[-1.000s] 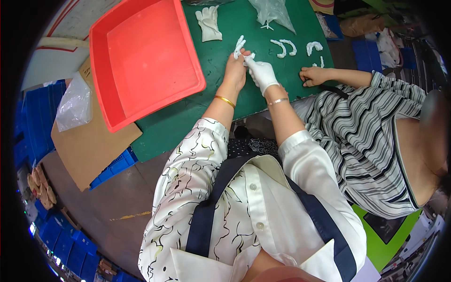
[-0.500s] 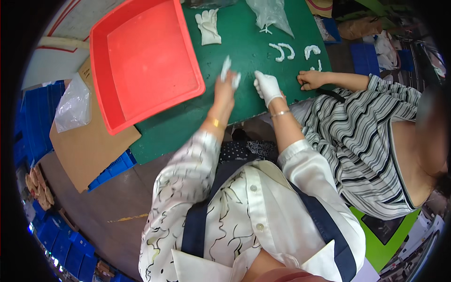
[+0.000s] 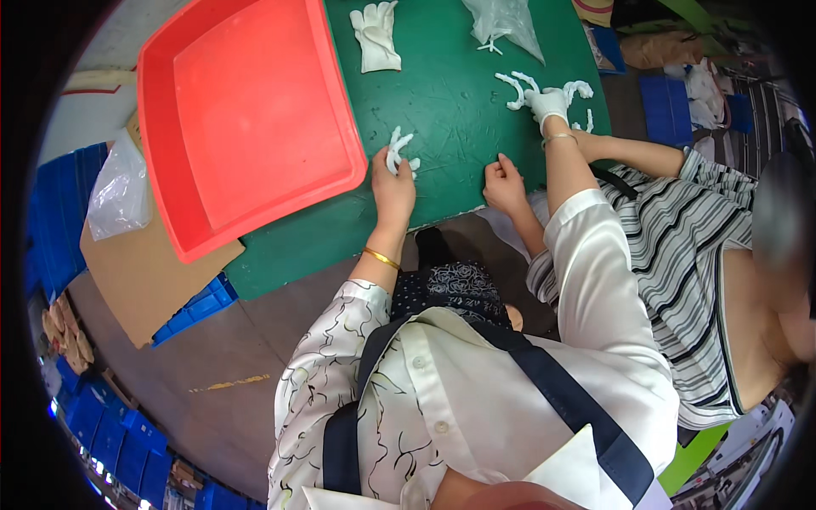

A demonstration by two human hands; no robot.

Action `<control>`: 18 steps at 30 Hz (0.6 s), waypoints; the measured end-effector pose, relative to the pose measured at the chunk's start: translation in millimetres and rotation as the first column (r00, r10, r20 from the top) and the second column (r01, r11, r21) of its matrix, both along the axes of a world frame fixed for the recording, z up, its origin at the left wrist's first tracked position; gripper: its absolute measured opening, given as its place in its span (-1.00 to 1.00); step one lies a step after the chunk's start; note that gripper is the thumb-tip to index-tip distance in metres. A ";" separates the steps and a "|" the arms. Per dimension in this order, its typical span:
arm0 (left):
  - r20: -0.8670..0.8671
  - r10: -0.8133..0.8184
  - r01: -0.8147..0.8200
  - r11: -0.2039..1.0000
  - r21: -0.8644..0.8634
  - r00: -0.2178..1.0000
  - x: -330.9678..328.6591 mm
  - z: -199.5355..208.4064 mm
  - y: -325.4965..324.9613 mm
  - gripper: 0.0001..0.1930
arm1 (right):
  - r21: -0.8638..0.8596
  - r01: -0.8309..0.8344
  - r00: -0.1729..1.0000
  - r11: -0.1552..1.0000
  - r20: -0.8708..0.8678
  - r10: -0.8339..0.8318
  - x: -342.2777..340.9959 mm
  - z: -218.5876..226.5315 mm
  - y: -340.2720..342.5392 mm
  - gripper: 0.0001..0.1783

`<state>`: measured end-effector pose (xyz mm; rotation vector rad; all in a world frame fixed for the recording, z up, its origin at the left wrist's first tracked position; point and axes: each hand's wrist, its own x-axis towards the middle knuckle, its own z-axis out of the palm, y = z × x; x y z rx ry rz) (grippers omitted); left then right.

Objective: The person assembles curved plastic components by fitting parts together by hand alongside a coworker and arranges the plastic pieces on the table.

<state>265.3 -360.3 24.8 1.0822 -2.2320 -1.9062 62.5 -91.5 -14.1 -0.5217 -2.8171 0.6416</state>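
My left hand (image 3: pixel 393 189), without a glove and with a gold bangle at the wrist, is beside the red tray's near right corner. Its curled fingers hold a thin, branching white piece (image 3: pixel 399 146); whether it is one piece or several is unclear. On my right hand (image 3: pixel 548 104) is a white glove. Its fingers bend down and appear closed on the lower end of a white curved piece (image 3: pixel 527 80), partly hidden by the glove. More white curved pieces lie close by, one to its left (image 3: pixel 512 92) and one to its right (image 3: pixel 580 88).
A large red tray (image 3: pixel 350 161) occupies the green table's (image 3: pixel 442 110) left side. Behind are a white glove (image 3: pixel 376 38) and a clear plastic bag (image 3: pixel 508 25). A co-worker in stripes is at the right; one hand (image 3: pixel 507 185) rests near the table edge, the other arm passes behind my right wrist.
My right hand has swung right and away from me, onto the white pieces. My left hand has come down slightly left, nearer the tray corner. A co-worker's hand now shows at the table edge.
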 end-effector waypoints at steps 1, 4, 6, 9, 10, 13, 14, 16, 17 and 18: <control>0.015 0.011 -0.012 1.000 0.022 1.000 1.5 -1.1 -2.4 -0.56 | -0.047 -0.002 0.999 0.999 0.048 0.004 1.3 2.6 -2.2 -0.64; 0.082 -0.002 -0.003 0.998 0.058 0.997 2.1 5.5 -0.8 -0.52 | -0.193 0.023 0.980 0.981 0.198 0.017 3.6 11.9 -3.3 -0.70; -0.022 0.187 -0.167 0.919 0.356 0.982 3.3 2.1 3.6 -0.49 | -0.289 0.054 0.955 0.956 0.293 0.035 4.0 18.7 -5.4 -0.72; -0.049 0.118 -0.096 0.939 0.330 0.992 -0.1 2.2 8.2 -0.41 | -0.419 0.117 0.906 0.901 0.417 0.076 3.6 24.8 -6.2 -0.75; -0.049 0.109 -0.087 0.939 0.332 0.993 -4.0 3.3 10.4 -0.41 | -0.455 0.145 0.888 0.878 0.452 0.088 2.7 27.2 -4.7 -0.76; -0.064 0.070 -0.041 0.926 0.376 0.995 -18.4 12.9 18.8 -0.43 | -0.604 0.232 0.941 0.762 0.339 -0.017 17.0 -1.9 7.1 -0.80; 0.006 0.063 -0.062 0.962 0.266 0.998 -22.2 18.5 23.0 -0.43 | -0.679 0.244 0.964 0.692 0.249 -0.095 24.0 -7.1 10.1 -0.84; 0.091 0.079 -0.089 0.989 0.121 0.993 -17.1 19.9 19.0 -0.43 | -0.542 0.155 0.976 0.826 0.211 -0.045 43.7 0.6 -13.1 -0.80; 0.070 0.099 -0.107 0.987 0.122 0.993 -18.5 17.8 21.3 -0.44 | -0.359 0.057 0.987 0.932 0.162 0.002 53.2 15.6 -20.8 -0.76; 0.051 0.123 -0.128 0.985 0.117 0.991 -18.4 16.2 21.4 -0.44 | -0.159 -0.042 0.990 0.986 0.128 0.063 65.0 31.8 -33.8 -0.71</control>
